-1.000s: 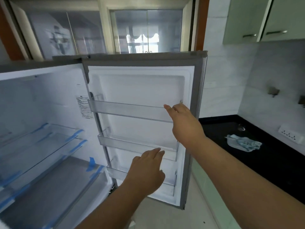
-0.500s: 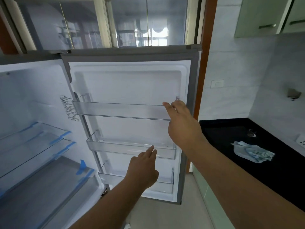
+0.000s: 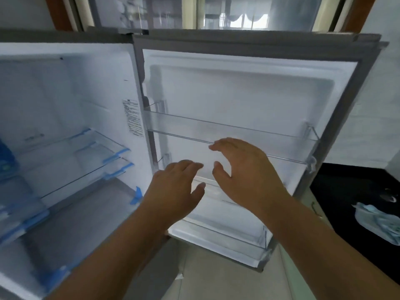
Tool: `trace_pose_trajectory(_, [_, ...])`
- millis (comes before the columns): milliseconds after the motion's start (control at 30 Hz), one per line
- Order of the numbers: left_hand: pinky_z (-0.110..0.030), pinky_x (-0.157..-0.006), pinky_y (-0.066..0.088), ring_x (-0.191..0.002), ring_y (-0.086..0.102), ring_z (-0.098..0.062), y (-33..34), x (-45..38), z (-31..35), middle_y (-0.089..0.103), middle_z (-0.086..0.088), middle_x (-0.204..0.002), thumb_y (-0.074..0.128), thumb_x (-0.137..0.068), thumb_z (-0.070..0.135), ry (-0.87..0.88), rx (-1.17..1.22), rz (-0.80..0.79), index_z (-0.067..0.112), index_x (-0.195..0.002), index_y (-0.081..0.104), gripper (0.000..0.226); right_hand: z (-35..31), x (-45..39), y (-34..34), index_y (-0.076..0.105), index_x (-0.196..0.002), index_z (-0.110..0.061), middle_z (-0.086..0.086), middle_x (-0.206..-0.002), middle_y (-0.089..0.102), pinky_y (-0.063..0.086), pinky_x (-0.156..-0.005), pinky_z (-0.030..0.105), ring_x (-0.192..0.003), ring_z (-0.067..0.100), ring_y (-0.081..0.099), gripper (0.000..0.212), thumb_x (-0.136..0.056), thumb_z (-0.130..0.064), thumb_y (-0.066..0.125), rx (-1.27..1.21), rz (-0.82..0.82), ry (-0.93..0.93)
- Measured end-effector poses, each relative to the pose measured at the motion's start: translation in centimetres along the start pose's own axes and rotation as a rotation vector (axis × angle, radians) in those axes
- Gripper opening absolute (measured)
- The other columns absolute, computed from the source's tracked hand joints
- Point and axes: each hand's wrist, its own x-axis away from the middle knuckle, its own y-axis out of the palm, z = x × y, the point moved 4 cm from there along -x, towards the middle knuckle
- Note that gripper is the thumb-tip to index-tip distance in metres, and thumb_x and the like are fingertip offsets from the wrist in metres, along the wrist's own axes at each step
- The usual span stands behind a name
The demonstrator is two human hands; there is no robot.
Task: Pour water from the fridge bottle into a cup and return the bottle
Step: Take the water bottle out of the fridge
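While both hands hang in front of the open fridge door [image 3: 249,100], fingers are loose and spread, holding nothing. Left hand [image 3: 175,191] low, right hand [image 3: 244,176] beside it, near the upper door shelf [image 3: 233,135]. Bottle and cup: not in sight, so axis unknown. Crumpled cloth [image 3: 377,221] on black counter [image 3: 346,191], right.

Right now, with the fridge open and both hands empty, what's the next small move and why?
Probably swing the left hand left into the fridge compartment: the door bins in front of both hands look empty, and the only blue item sits at its far left edge, too cropped to identify.
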Motion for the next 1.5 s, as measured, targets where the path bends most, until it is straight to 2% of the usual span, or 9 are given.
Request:
trace_pose_trajectory(233, [-0.041,-0.109,0.041,-0.137,0.048,-0.019,-6.7,3.1,-16.7,0.048,0.014,-0.153,0.052,-0.101,0.051,-0.272,-0.064,0.089,0.038,-0.146,0.048,0.048,-10.1,-6.5,7.8,0.051,-0.143,-0.041,-0.019,-0.149,0.054,0.034,-0.115,0.024,-0.133,0.005,0.052,0.042,-0.102,-0.05,0.051,-0.098,-0.21,-0.102])
trace_pose_trajectory(400, [-0.046,-0.114,0.037,-0.145,0.038,-0.026,-6.7,5.4,-28.8,0.036,0.005,-0.162,0.049,-0.102,0.05,-0.534,-0.127,-0.013,0.029,-0.154,0.037,0.057,-17.5,-10.3,14.5,0.055,-0.139,-0.038,-0.018,-0.142,0.057,0.043,-0.106,0.026,-0.124,0.007,0.057,0.037,-0.102,-0.044,0.055,-0.201,-0.283,-0.177])
trace_pose_trajectory(700, [-0.045,-0.116,0.032,-0.151,0.029,-0.027,-5.0,7.5,-36.7,0.022,0.0,-0.17,0.042,-0.103,0.048,-0.771,-0.138,-0.076,0.023,-0.161,0.023,0.066,-27.1,-16.1,24.8,0.049,-0.146,-0.032,-0.01,-0.149,0.053,0.046,-0.109,0.033,-0.134,0.012,0.053,0.048,-0.1,-0.041,0.059,-0.355,-0.468,-0.359])
trace_pose_trajectory(900, [-0.051,-0.119,0.034,-0.153,0.027,-0.033,-5.2,5.6,-40.9,0.016,-0.01,-0.172,0.049,-0.102,0.054,-0.982,0.078,0.224,0.015,-0.165,0.007,0.085,-30.5,-20.3,30.4,0.042,-0.153,-0.028,0.001,-0.154,0.048,0.046,-0.111,0.042,-0.135,0.022,0.053,0.058,-0.1,-0.044,0.059,-0.38,-0.604,-0.431])
trace_pose_trajectory(1033, [-0.057,-0.109,0.048,-0.139,0.048,-0.035,-7.9,3.6,-45.8,0.039,-0.011,-0.159,0.057,-0.076,0.072,-1.139,0.335,0.62,0.024,-0.158,0.024,0.101,-30.4,-22.4,33.3,0.038,-0.156,-0.027,0.002,-0.158,0.043,0.043,-0.114,0.041,-0.14,0.023,0.049,0.062,-0.1,-0.044,0.058,-0.381,-0.687,-0.459])
trace_pose_trajectory(1167, [-0.034,-0.114,0.038,-0.146,0.044,-0.027,-11.1,1.7,-49.1,0.036,-0.005,-0.165,0.083,-0.082,0.043,-1.18,0.494,0.976,0.024,-0.164,0.019,0.106,-29.8,-24.0,34.8,0.036,-0.157,-0.028,0.001,-0.16,0.041,0.041,-0.115,0.038,-0.141,0.022,0.048,0.063,-0.101,-0.044,0.058,-0.406,-0.734,-0.471])
trace_pose_trajectory(1267, [-0.039,-0.119,0.038,-0.149,0.039,-0.027,-11.6,0.8,-52.2,0.024,-0.002,-0.17,0.095,-0.069,0.033,-1.207,0.622,1.031,0.033,-0.166,0.002,0.134,-29.3,-24.8,35.5,0.036,-0.156,-0.03,0.0,-0.16,0.041,0.041,-0.115,0.038,-0.141,0.02,0.048,0.062,-0.1,-0.046,0.058,-0.454,-0.741,-0.448])
trace_pose_trajectory(1367, [-0.041,-0.117,0.041,-0.145,0.044,-0.027,-12.1,-0.1,-54.2,0.03,-0.002,-0.167,0.098,-0.064,0.027,-1.21,0.612,0.966,0.036,-0.165,-0.001,0.142,-28.5,-25.1,36.2,0.037,-0.155,-0.034,-0.002,-0.159,0.042,0.041,-0.116,0.041,-0.142,0.017,0.047,0.061,-0.099,-0.048,0.058,-0.483,-0.752,-0.452])
trace_pose_trajectory(1500, [-0.048,-0.112,0.047,-0.141,0.049,-0.03,-12.0,0.0,-57.1,0.042,-0.008,-0.159,0.097,-0.038,0.051,-1.205,0.469,0.836,0.033,-0.162,0.021,0.147,-27.5,-25.2,36.2,0.036,-0.155,-0.035,-0.007,-0.159,0.04,0.041,-0.117,0.04,-0.142,0.012,0.046,0.062,-0.099,-0.049,0.058,-0.522,-0.761,-0.467])
